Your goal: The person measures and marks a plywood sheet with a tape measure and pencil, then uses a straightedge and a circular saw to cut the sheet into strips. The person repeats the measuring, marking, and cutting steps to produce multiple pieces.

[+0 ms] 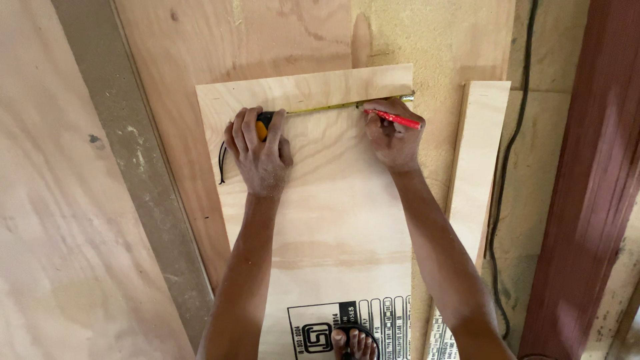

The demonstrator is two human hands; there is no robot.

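Your left hand (261, 155) lies flat over the black and orange tape measure (264, 124), fingers curled over its case and pressing it against the plywood sheet (333, 220); a dark wrist loop hangs from the case down past the sheet's left edge. The yellow tape blade (327, 107) runs from under those fingers rightward, parallel to and just below the sheet's top edge, and its end hook sits at the right edge. Your right hand (393, 137) rests on the blade's far end, fingers pressed together and pinching a red pencil (395, 119) whose tip points left, touching the wood just beside the blade. The sheet is pale, with a black printed stamp near its bottom, where your toes (355, 343) press on it. It lies over a larger reddish plywood board (220, 47) and rough particle board (440, 40). A narrow plywood strip (477, 173) lies just right of the sheet, apart from it. A black cable (510, 167) trails farther right, beside a dark red wooden post (587, 200). Left of the sheet, a grey strip and another wide board leave open room.
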